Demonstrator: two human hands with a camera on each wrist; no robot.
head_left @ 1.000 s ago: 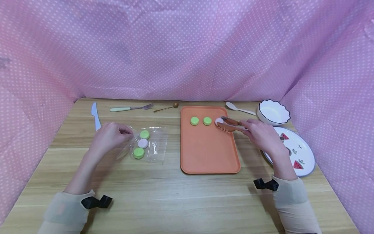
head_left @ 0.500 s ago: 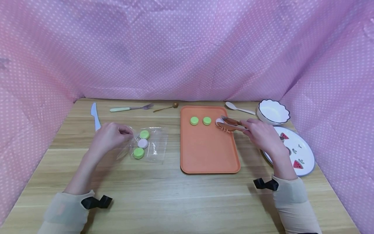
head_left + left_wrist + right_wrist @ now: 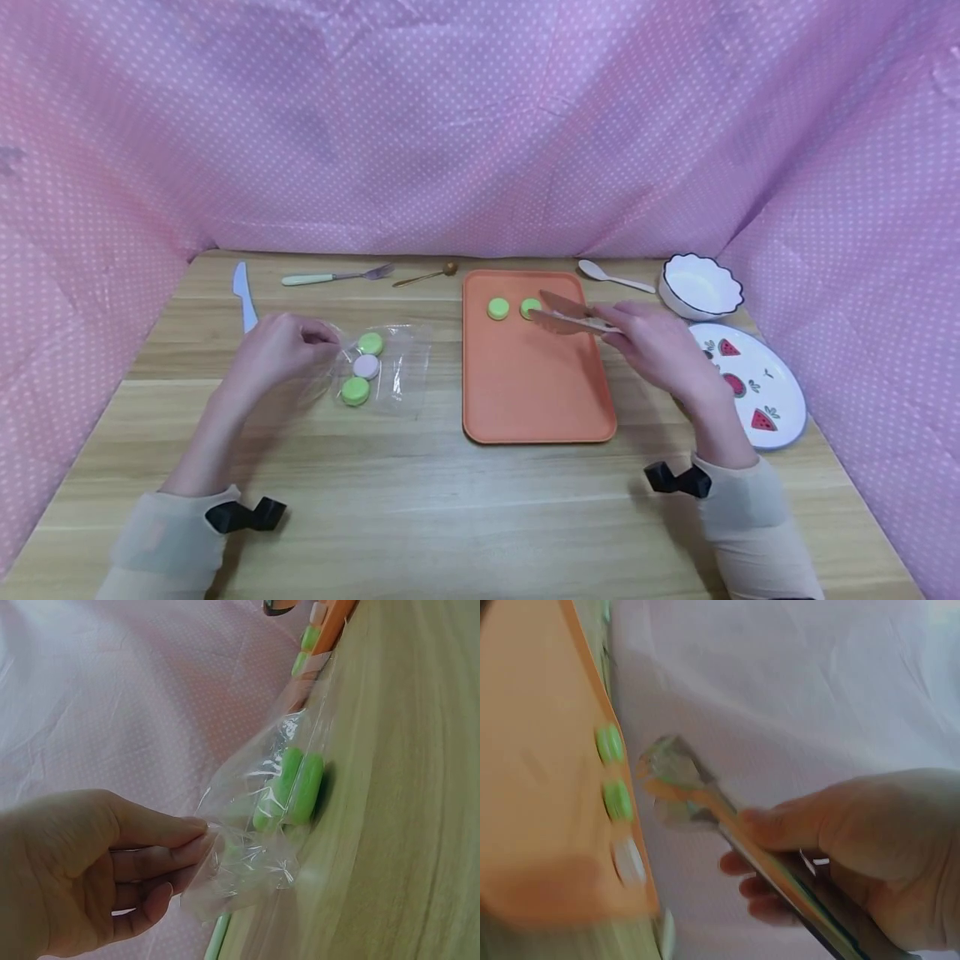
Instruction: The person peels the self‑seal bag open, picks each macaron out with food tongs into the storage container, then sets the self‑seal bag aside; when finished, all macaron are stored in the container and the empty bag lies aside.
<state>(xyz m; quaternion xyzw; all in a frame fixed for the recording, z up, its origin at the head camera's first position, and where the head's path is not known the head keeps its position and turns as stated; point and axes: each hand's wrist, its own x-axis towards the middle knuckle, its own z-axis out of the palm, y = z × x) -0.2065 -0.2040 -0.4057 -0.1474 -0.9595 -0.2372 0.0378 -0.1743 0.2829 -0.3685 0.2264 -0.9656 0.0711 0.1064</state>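
My left hand (image 3: 281, 354) pinches the edge of a clear plastic bag (image 3: 408, 375), thumb against fingers in the left wrist view. Inside lie two green macarons, one (image 3: 371, 343) at the far end and one (image 3: 356, 391) nearer, with a pale lilac macaron (image 3: 366, 367) between them. My right hand (image 3: 660, 350) grips metal tongs (image 3: 739, 821) over the orange tray (image 3: 536, 400); their ends are spread apart and hold nothing. Along the tray's far side sit two green macarons (image 3: 609, 742) and a pale macaron (image 3: 628, 861), which the tongs cover in the head view.
A blue knife (image 3: 243, 296), a green-handled fork (image 3: 322, 279), a small gold spoon (image 3: 427, 276) and a white spoon (image 3: 615, 277) lie along the back. At right stand a scalloped white bowl (image 3: 701, 286) and a watermelon-patterned plate (image 3: 783, 400). Pink dotted cloth (image 3: 480, 133) surrounds the table.
The tongs have let go of the pale macaron at the tray's far right and risen, spreading and shifting slightly left. The left hand and the bag have stayed in place.
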